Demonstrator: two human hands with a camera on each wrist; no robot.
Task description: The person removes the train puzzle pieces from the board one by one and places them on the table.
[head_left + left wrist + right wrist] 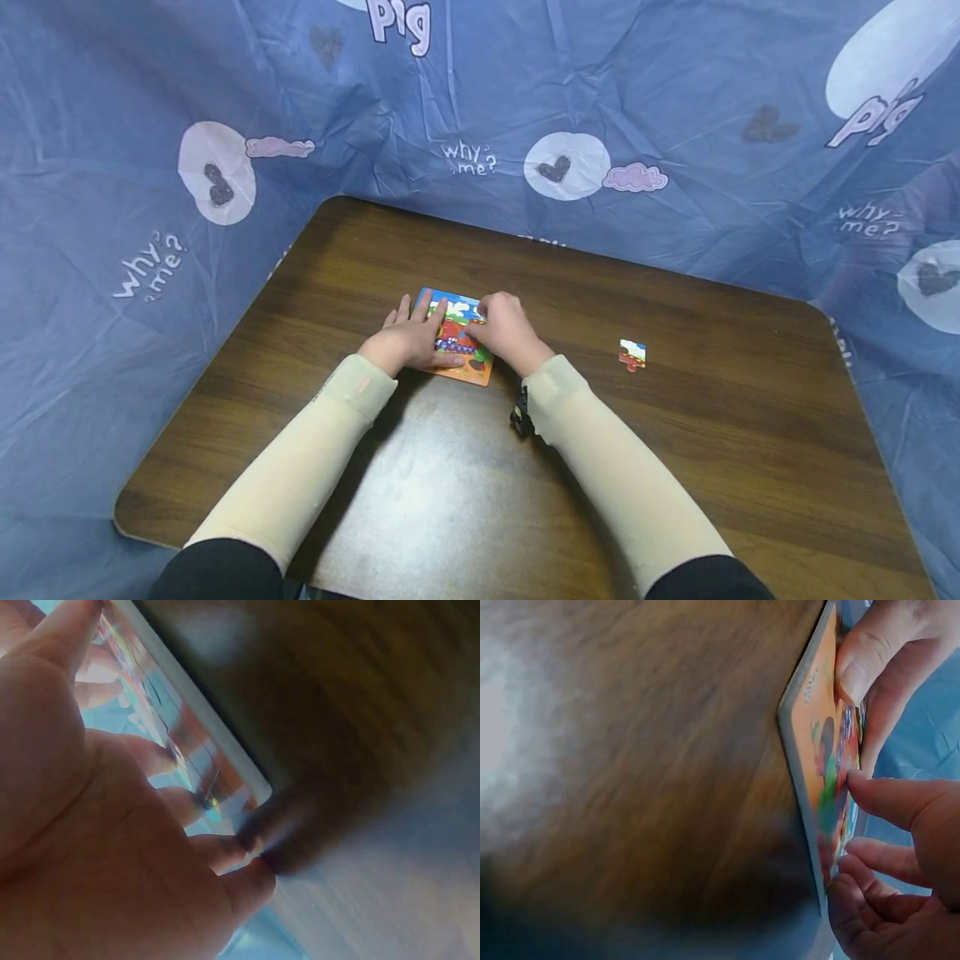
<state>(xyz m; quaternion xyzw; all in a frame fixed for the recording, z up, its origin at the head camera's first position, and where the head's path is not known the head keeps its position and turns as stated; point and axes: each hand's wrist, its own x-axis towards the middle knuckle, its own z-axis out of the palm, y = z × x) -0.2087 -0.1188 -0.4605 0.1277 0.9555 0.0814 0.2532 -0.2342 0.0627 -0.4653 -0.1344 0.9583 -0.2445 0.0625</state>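
Note:
A colourful jigsaw puzzle board [478, 365] with an orange lower border lies on the table. My left hand [408, 342] is spread over its left part, fingers straight and thumb along the lower border. At the board's right side my right hand [512, 332] has its thumb and index finger bent around a puzzle piece [477, 322], mostly hidden by the fingers. In the right wrist view, the right thumb [889, 799] touches the picture, and the other fingers curl at the board's edge. The left wrist view shows the left palm [105, 817] beside the board's pale edge.
One loose puzzle piece [632, 354], white, blue and red, lies on the table to the right of the board. The brown wooden table [712, 417] has rounded corners. A blue printed cloth [420, 100] hangs behind and at the sides of it.

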